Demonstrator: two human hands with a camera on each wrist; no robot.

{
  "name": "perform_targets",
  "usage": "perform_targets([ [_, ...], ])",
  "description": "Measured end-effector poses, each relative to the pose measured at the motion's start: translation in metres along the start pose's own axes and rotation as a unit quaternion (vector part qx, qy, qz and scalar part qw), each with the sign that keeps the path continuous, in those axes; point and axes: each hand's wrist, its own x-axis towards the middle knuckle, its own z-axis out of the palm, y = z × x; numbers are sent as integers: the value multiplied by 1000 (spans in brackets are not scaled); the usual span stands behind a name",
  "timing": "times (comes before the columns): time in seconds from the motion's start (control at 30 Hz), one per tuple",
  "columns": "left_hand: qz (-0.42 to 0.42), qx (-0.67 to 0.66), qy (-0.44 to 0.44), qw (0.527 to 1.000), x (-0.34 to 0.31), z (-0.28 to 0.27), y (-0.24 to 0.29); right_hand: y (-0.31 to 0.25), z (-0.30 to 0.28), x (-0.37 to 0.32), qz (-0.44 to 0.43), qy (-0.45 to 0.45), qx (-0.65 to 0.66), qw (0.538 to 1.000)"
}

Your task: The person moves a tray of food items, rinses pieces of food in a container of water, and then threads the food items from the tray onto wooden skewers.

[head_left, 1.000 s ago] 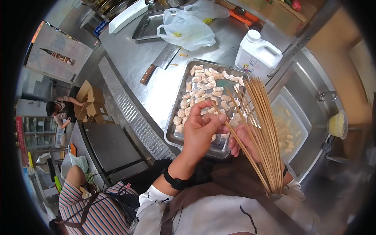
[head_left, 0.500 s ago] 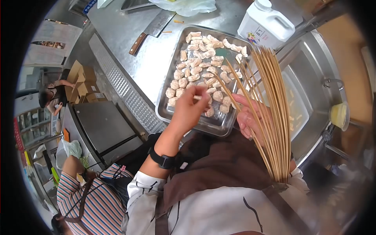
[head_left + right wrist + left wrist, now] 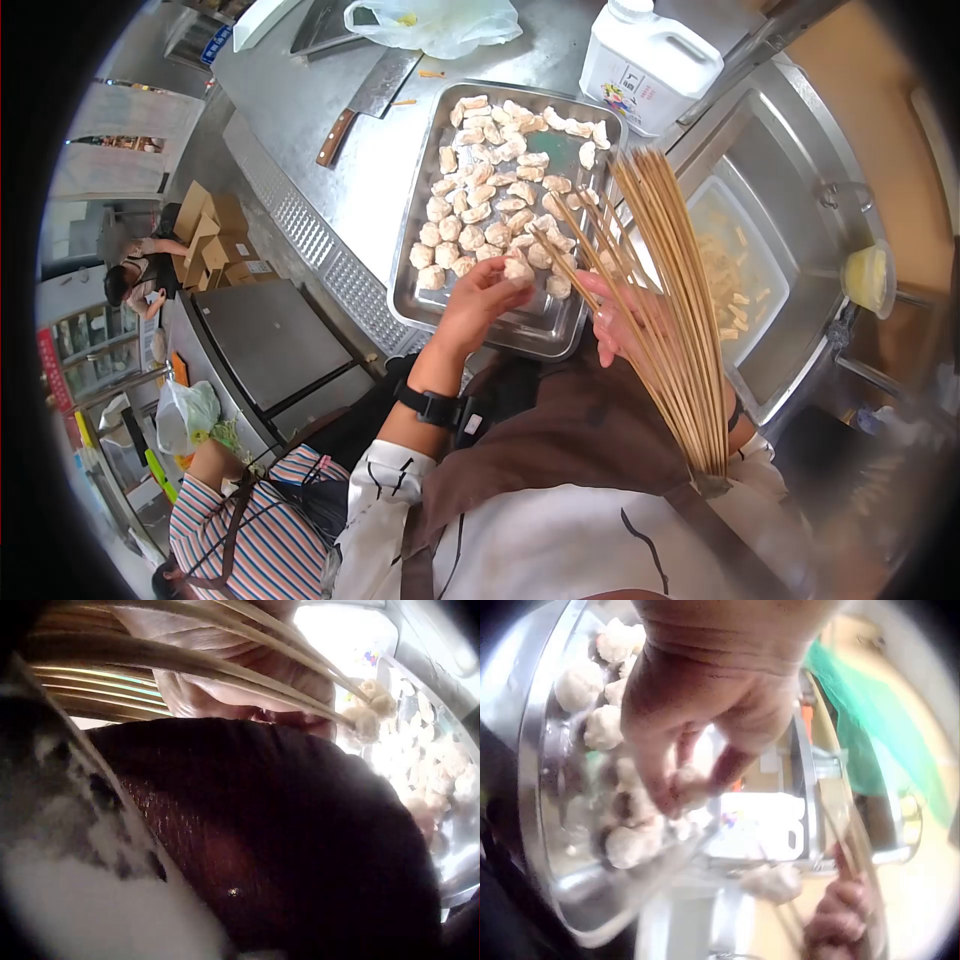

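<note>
In the head view my left hand (image 3: 478, 305) pinches a pale, floured ball of food (image 3: 517, 270) between thumb and fingers, over the near side of a metal tray (image 3: 402, 305). The tray holds many similar balls and longer pieces. My right hand (image 3: 612, 330) holds a fanned bundle of wooden skewers (image 3: 690, 340), their tips pointing toward the tray. Its fingers curl beside the skewers in the left wrist view. Pale balls (image 3: 360, 724) sit on the tips of two skewers in the right wrist view. The skewers hide part of the right palm.
A cleaver (image 3: 375, 95) lies on the steel table beyond the tray. At the back are a plastic bag (image 3: 450, 25) and a white jug (image 3: 650, 70). The sink (image 3: 790, 130) on the right contains a tub of pale pieces. Two other people are at the left.
My left hand has left a skewer near the right hand, moved left and down over the tray, and now holds a ball. The right hand still holds the skewers.
</note>
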Motion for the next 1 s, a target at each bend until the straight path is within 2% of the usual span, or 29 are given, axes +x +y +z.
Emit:
perform_targets([
  [0.03, 8, -159, -16, 987, -7, 4, 14, -3, 1, 0, 12, -4, -7, 1000],
  [0.17, 64, -281, -38, 957, -14, 11, 45, -13, 4, -1, 30, -26, -28, 999],
  [0.43, 90, -333, -39, 938, -16, 24, 63, -13, 10, -4, 11, -38, -17, 999],
  [0.73, 105, -341, -34, 934, -23, 39, 68, -23, 12, -5, 21, -51, -71, 996],
  [1.0, 120, -289, -42, 949, -25, 47, 67, -13, 9, -6, -11, -60, 21, 998],
])
